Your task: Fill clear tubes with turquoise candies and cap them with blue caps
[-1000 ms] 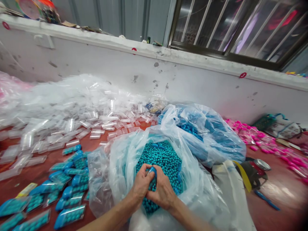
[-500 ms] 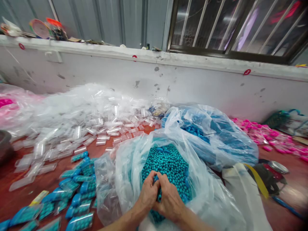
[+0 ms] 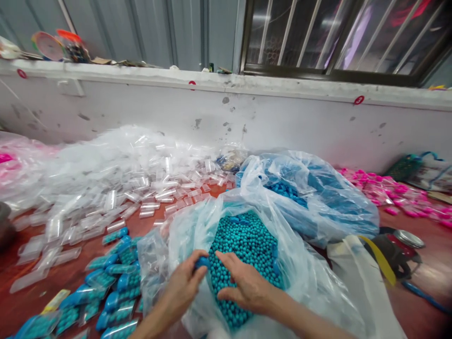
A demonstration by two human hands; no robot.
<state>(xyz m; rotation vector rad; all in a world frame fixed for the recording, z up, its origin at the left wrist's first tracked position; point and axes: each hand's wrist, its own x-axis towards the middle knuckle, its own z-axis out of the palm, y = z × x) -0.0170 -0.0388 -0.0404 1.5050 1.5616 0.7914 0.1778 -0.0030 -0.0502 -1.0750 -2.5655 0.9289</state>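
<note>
Teal beads (image 3: 247, 235) fill a clear plastic bag (image 3: 190, 226) whose mouth is spread wide in front of me. My left hand (image 3: 181, 285) is closed at the bag's left rim, with a small blue-capped container (image 3: 202, 262) between thumb and fingers; only its blue end shows. Over the beads, my right hand (image 3: 243, 285) has its thumb and fingers apart and holds nothing. To the left of the bag lie several clear containers of teal beads with blue caps (image 3: 115, 299).
A big heap of clear empty containers (image 3: 116, 197) covers the left and back of the red table (image 3: 120, 245). Behind the bead bag is a bag of blue caps (image 3: 318, 197). Pink pieces (image 3: 399, 193) lie at the right, near a strapped metal-topped object (image 3: 408, 238).
My hands were together over the beads and have now parted. The left hand has moved left to the bag's rim with the blue-capped container, and the right hand has opened.
</note>
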